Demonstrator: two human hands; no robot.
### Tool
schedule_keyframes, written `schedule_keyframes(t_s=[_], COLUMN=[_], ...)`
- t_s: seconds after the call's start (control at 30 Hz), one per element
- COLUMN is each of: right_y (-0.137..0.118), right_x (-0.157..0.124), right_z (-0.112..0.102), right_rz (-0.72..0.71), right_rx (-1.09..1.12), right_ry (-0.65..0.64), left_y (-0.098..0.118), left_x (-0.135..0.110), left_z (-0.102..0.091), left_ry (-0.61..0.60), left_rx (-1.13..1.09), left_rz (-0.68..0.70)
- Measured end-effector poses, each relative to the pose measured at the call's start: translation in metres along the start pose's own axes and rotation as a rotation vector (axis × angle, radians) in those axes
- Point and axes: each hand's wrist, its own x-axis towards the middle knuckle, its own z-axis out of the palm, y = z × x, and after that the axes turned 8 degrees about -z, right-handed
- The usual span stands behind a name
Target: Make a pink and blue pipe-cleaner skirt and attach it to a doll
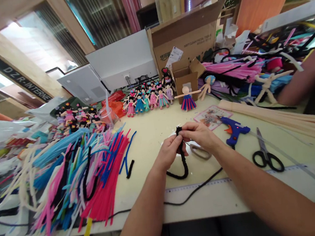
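Note:
Both hands meet over the table around a black pipe cleaner (pixel 185 168). My left hand (pixel 170 150) pinches it from the left, and its free length curves down and left to the tabletop. My right hand (pixel 198 135) has closed fingers at the upper end of the same black piece, where it looks folded or bunched. Just beneath my right hand lies a grey-handled tool (pixel 200 151), partly hidden by the hand. A blue glue gun (pixel 235 130) lies right of the hands, with black-handled scissors (pixel 266 154) beyond it. A short black piece (pixel 130 169) rests to the left.
Bundles of coloured pipe cleaners (pixel 107 199) cover the left side. Several small dolls (pixel 145 98) stand at the back, beside a doll in a striped skirt (pixel 188 102) and a cardboard box (pixel 185 77). Beige strips (pixel 271 114) lie right. A black cord (pixel 184 203) crosses the front.

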Motion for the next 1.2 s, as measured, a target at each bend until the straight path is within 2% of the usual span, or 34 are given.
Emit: schedule_keyframes(t_s=[0.1,0.23,0.33,0.4,0.47,0.53,0.6,0.67,0.73,0.97,1.2], right_y=[-0.006,-0.009,-0.007,-0.007,-0.007,-0.009,-0.011,-0.011,-0.011,-0.008,-0.008], right_x=[-0.004,-0.009,-0.010,-0.009,-0.007,-0.006,-0.007,-0.008,-0.009,-0.009,-0.009], right_z=[0.000,0.002,0.003,0.003,0.003,0.003,0.004,0.006,0.007,0.008,0.011], right_rz=[-0.001,0.070,0.098,0.076,0.041,0.024,0.041,0.063,0.080,0.104,0.150], right_rx=[0.051,0.192,0.231,0.181,0.094,0.016,-0.027,-0.045,-0.059,-0.011,0.132], right_ry=[-0.087,-0.197,-0.207,-0.144,-0.066,-0.030,-0.046,-0.074,-0.094,-0.146,-0.118], left_y=[0.002,0.004,0.005,0.006,0.008,0.010,0.013,0.015,0.016,0.017,0.018], left_x=[-0.003,-0.007,-0.008,-0.007,-0.006,-0.006,-0.008,-0.010,-0.013,-0.013,-0.013], left_z=[-0.001,-0.002,-0.003,-0.007,-0.012,-0.017,-0.021,-0.023,-0.024,-0.023,-0.025], left_ry=[-0.062,-0.155,-0.194,-0.133,0.032,0.194,0.265,0.286,0.299,0.328,0.339], left_rx=[0.009,0.008,0.016,0.077,0.153,0.198,0.255,0.358,0.454,0.529,0.568], left_rz=[0.013,0.011,-0.012,-0.002,0.060,0.182,0.325,0.442,0.501,0.531,0.581])
